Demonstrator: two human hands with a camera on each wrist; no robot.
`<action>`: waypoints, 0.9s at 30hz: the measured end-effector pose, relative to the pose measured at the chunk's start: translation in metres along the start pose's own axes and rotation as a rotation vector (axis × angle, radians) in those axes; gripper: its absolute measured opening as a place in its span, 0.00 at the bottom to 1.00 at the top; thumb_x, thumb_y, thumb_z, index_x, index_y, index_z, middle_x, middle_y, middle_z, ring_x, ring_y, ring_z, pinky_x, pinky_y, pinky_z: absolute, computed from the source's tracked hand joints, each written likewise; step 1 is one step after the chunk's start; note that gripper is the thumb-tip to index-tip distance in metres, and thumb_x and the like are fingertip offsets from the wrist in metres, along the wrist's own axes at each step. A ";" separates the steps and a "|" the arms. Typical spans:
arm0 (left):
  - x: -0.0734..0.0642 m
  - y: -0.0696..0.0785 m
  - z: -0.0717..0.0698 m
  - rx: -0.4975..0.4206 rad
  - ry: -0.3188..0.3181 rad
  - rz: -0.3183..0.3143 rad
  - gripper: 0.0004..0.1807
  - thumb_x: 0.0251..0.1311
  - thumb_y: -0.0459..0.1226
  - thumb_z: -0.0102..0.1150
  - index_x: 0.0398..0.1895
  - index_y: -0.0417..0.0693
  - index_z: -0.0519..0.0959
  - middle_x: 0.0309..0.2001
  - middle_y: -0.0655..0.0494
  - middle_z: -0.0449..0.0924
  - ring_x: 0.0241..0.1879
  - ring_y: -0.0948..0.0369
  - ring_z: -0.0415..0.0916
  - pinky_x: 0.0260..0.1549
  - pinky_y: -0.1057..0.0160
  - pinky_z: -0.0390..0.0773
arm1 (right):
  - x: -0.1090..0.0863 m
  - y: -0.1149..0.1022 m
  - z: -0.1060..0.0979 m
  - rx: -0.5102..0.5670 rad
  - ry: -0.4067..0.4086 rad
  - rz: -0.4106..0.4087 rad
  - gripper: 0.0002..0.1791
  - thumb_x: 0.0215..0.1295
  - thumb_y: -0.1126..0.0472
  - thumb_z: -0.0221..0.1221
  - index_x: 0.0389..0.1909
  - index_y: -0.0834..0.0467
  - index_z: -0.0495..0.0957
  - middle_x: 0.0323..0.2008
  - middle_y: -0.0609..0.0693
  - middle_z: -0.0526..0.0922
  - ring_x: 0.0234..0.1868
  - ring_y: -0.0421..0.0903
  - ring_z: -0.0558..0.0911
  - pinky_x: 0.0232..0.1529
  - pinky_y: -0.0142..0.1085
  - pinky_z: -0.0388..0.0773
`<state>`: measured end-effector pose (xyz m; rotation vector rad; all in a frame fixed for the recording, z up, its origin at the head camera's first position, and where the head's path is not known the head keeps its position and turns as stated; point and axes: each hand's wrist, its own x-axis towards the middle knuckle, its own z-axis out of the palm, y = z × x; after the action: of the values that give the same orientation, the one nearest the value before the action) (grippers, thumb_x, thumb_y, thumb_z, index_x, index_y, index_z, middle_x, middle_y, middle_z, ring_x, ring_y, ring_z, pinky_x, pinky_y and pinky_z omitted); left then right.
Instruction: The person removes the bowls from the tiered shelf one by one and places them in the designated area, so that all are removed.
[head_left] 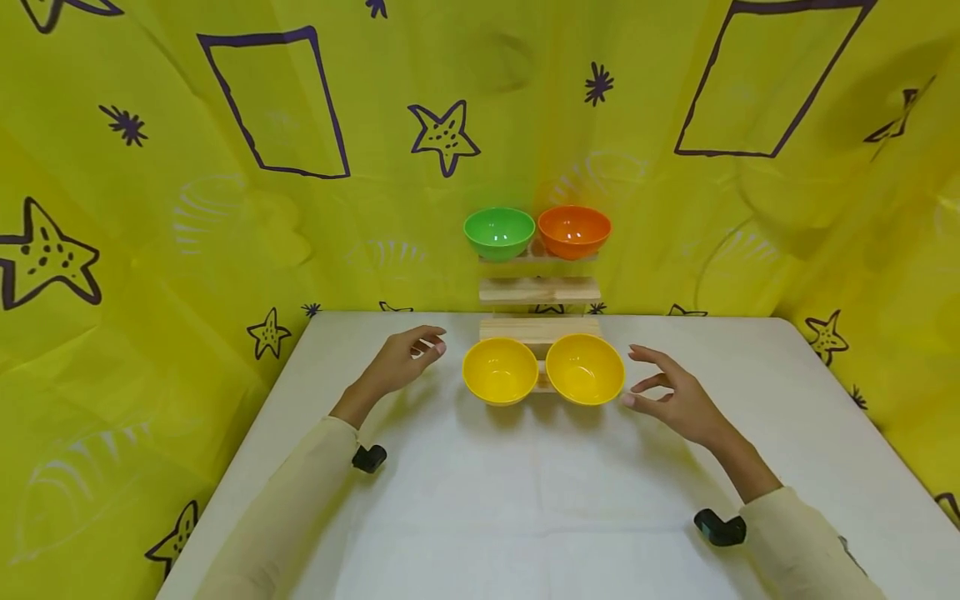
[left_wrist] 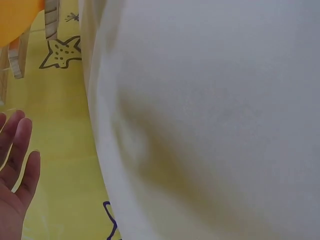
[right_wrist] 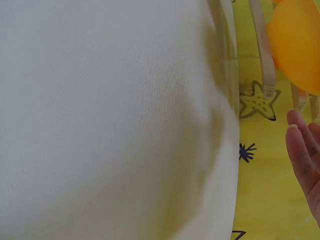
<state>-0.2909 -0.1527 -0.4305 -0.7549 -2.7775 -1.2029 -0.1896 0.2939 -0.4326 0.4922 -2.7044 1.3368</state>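
Note:
Two yellow bowls, a left one [head_left: 500, 372] and a right one [head_left: 585, 369], sit side by side on the lowest step of a wooden tiered rack [head_left: 540, 290]. On its top step stand a green bowl [head_left: 498, 233] and, to the right, an orange bowl [head_left: 574, 232]. My left hand [head_left: 401, 358] is held left of the left yellow bowl, fingers loosely bent, nothing in them. Close by the right yellow bowl's rim is my right hand [head_left: 678, 400], thumb and fingers spread apart and holding nothing. Each wrist view shows part of a yellow bowl beyond the fingers.
A white-covered table [head_left: 450, 517] lies under the rack and hands. Behind it and at both sides hangs a yellow curtain [head_left: 510, 108] with dark star and frame drawings. Dark wrist devices [head_left: 720, 527] show beneath both forearms. Two middle steps of the rack show bare wood.

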 end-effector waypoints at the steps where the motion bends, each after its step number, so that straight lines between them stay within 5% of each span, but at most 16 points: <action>1: 0.002 0.000 0.000 -0.001 0.000 -0.003 0.21 0.73 0.46 0.56 0.63 0.46 0.77 0.53 0.48 0.84 0.52 0.50 0.82 0.55 0.49 0.79 | 0.001 0.000 0.001 0.007 -0.004 0.005 0.41 0.64 0.59 0.68 0.76 0.53 0.60 0.69 0.64 0.68 0.42 0.28 0.80 0.36 0.33 0.83; 16: 0.029 0.001 0.010 -0.077 -0.008 -0.051 0.24 0.70 0.49 0.60 0.64 0.49 0.78 0.56 0.50 0.83 0.50 0.50 0.82 0.50 0.52 0.82 | 0.004 -0.004 0.013 0.076 -0.021 0.037 0.49 0.59 0.60 0.72 0.77 0.54 0.55 0.73 0.64 0.62 0.42 0.34 0.82 0.33 0.34 0.84; 27: 0.045 0.010 0.014 -0.062 -0.070 -0.070 0.25 0.69 0.51 0.60 0.65 0.54 0.77 0.61 0.53 0.80 0.55 0.50 0.80 0.51 0.50 0.82 | 0.007 -0.009 0.023 0.086 -0.029 0.097 0.54 0.57 0.58 0.74 0.79 0.55 0.50 0.74 0.63 0.57 0.45 0.53 0.81 0.32 0.34 0.83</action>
<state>-0.3240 -0.1179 -0.4244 -0.7235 -2.8578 -1.3043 -0.1913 0.2687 -0.4383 0.3950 -2.7352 1.4873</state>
